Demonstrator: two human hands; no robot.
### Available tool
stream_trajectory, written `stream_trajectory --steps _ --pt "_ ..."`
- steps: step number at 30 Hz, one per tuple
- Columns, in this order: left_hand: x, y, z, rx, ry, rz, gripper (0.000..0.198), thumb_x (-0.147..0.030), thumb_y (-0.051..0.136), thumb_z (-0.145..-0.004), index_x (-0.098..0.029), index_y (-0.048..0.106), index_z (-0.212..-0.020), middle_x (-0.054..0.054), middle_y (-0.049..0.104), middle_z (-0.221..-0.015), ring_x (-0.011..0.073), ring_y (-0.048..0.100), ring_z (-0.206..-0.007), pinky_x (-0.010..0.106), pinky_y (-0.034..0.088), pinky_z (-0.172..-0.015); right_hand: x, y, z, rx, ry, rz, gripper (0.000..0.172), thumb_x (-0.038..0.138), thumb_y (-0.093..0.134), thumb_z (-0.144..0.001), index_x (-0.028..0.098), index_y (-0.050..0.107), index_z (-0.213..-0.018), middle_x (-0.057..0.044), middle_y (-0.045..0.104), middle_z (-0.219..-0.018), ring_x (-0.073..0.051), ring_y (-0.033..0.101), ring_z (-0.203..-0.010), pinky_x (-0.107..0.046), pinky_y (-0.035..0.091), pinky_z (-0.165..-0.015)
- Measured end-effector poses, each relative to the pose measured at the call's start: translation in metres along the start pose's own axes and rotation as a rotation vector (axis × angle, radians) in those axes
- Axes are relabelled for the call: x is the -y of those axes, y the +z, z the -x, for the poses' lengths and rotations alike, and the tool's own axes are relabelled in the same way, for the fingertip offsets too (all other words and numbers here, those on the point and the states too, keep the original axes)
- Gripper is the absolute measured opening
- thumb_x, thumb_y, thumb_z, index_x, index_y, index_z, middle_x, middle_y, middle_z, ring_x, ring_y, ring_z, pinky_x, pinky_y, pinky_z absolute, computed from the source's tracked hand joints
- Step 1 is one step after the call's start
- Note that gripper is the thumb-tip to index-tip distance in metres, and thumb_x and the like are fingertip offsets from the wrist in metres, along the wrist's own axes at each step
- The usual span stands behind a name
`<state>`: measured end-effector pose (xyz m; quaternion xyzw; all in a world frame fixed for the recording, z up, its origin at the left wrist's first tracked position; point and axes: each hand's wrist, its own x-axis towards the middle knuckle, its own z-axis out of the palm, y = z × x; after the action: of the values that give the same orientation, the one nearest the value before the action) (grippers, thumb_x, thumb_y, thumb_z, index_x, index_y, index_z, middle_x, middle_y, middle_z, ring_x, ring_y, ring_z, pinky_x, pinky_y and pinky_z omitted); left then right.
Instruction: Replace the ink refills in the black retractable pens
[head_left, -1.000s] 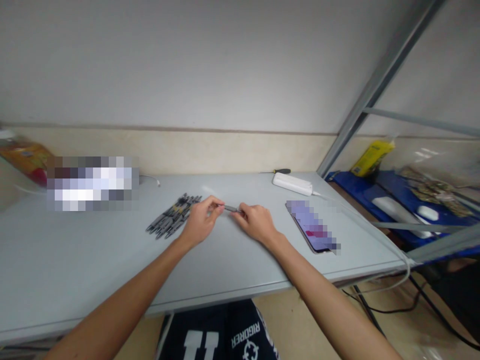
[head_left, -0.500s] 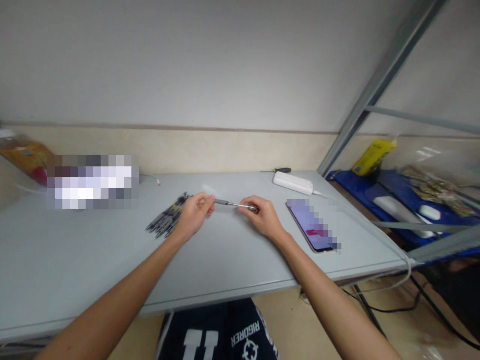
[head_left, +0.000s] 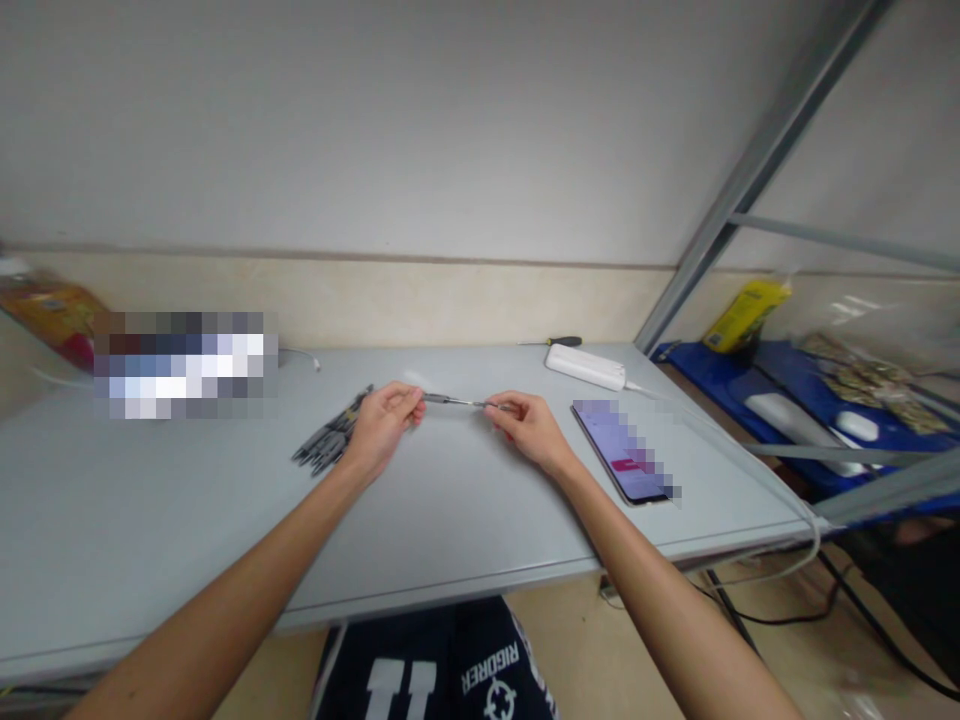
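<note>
My left hand (head_left: 386, 425) is closed on one end of a slim dark grey pen (head_left: 437, 399), held nearly level above the desk. From the pen's right end runs a thin, pale, shiny rod (head_left: 466, 403), which looks like a refill. My right hand (head_left: 526, 428) pinches the far end of this rod between thumb and fingers; what lies inside the grip is mostly hidden. Beside my left wrist, a pile of similar grey and black pens (head_left: 326, 443) lies on the desk, partly covered by the hand.
A phone (head_left: 619, 455) lies right of my right hand on the grey desk (head_left: 465, 520). Behind it are a white power strip (head_left: 585, 367) with a cable and a black-and-yellow screwdriver (head_left: 564, 341). A metal frame (head_left: 720, 240) stands at the right, a blurred-out object (head_left: 187, 365) at the left.
My right hand has shifted slightly to the right, and its fingers have changed their hold. The pen and my left hand have risen slightly. The pile and phone stay put.
</note>
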<state>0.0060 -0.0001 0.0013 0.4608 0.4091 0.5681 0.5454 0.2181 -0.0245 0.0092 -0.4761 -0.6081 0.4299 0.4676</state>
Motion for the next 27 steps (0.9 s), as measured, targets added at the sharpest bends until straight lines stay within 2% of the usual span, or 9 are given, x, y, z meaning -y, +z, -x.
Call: stream_trajectory --steps 3,5,7,9,12,15,17,21,27 --pt "-0.0034 0.0022 0.0017 0.005 -0.027 0.033 0.028 -0.035 0.076 -0.059 -0.014 0.059 -0.067 0.0 0.06 -0.057 0.0087 0.052 -0.053 0.022 0.039 -0.053 0.0023 -0.0004 0.0006 -0.027 0.007 -0.033 0.037 0.044 0.069 -0.066 0.016 0.063 -0.088 0.003 0.055 -0.056 -0.007 0.039 -0.041 -0.02 0.028 -0.039" --pt "-0.0056 0.0037 0.0031 0.011 -0.032 0.039 0.028 -0.034 0.076 -0.058 -0.014 0.059 -0.066 0.0 0.06 -0.057 0.0084 0.052 -0.052 0.022 0.039 -0.053 0.0036 -0.0011 0.0011 -0.028 0.045 -0.011 0.036 0.051 0.061 -0.072 0.015 0.064 -0.079 0.002 0.054 -0.053 -0.007 0.038 -0.038 -0.02 0.026 -0.037" --pt "-0.007 0.0047 0.004 0.014 -0.029 0.037 0.028 -0.034 0.076 -0.058 -0.014 0.059 -0.066 0.0 0.06 -0.057 0.0083 0.052 -0.052 0.022 0.039 -0.053 0.0033 -0.0019 0.0012 -0.022 0.089 0.03 0.046 0.055 0.05 -0.079 0.014 0.061 -0.063 0.002 0.048 -0.043 -0.006 0.035 -0.035 -0.02 0.023 -0.035" --pt "-0.0075 0.005 0.0043 0.01 -0.028 0.037 0.028 -0.034 0.076 -0.058 -0.014 0.059 -0.066 0.0 0.06 -0.056 0.0082 0.052 -0.052 0.022 0.039 -0.053 0.0015 -0.0027 0.0008 -0.018 0.099 0.032 0.046 0.054 0.05 -0.079 0.014 0.059 -0.059 0.003 0.046 -0.041 -0.005 0.033 -0.034 -0.019 0.023 -0.034" --pt "-0.0073 0.0046 0.0042 0.003 -0.039 0.045 0.028 -0.034 0.076 -0.057 -0.014 0.058 -0.066 0.0 0.059 -0.056 0.0082 0.052 -0.052 0.022 0.039 -0.053 -0.0011 -0.0034 -0.0005 -0.045 0.042 -0.069 0.032 0.044 0.066 -0.069 0.014 0.063 -0.08 0.001 0.06 -0.063 -0.005 0.041 -0.039 -0.018 0.029 -0.034" --pt "-0.0068 0.0041 0.0043 0.007 -0.043 0.047 0.028 -0.034 0.076 -0.058 -0.014 0.057 -0.066 0.0 0.06 -0.056 0.0081 0.052 -0.053 0.022 0.039 -0.053 -0.0005 -0.0033 -0.0012 -0.075 0.01 -0.136 0.043 0.04 0.071 -0.064 0.018 0.06 -0.099 -0.001 0.062 -0.08 -0.008 0.05 -0.048 -0.017 0.033 -0.034" --pt "-0.0067 0.0042 0.0045 0.015 -0.042 0.043 0.028 -0.034 0.075 -0.059 -0.014 0.057 -0.066 0.0 0.06 -0.057 0.0083 0.052 -0.053 0.022 0.04 -0.054 0.0011 -0.0027 -0.0009 -0.067 0.039 -0.14 0.04 0.045 0.066 -0.069 0.017 0.06 -0.096 -0.001 0.062 -0.075 -0.008 0.051 -0.049 -0.017 0.033 -0.034" --pt "-0.0077 0.0047 0.0049 0.01 -0.043 0.043 0.028 -0.034 0.076 -0.059 -0.014 0.057 -0.066 0.0 0.06 -0.057 0.0083 0.052 -0.053 0.023 0.04 -0.054 0.0031 -0.0015 -0.0001 -0.022 0.109 -0.1 0.038 0.051 0.057 -0.075 0.014 0.06 -0.07 0.0 0.057 -0.056 -0.005 0.04 -0.037 -0.017 0.027 -0.033" --pt "-0.0085 0.0046 0.0049 -0.002 -0.059 0.044 0.029 -0.034 0.076 -0.057 -0.014 0.057 -0.065 0.0 0.06 -0.057 0.0082 0.052 -0.053 0.022 0.04 -0.054 0.0038 -0.0014 0.0 -0.046 0.077 -0.175 0.033 0.04 0.07 -0.063 0.015 0.063 -0.084 0.001 0.06 -0.063 -0.006 0.043 -0.041 -0.018 0.03 -0.034"
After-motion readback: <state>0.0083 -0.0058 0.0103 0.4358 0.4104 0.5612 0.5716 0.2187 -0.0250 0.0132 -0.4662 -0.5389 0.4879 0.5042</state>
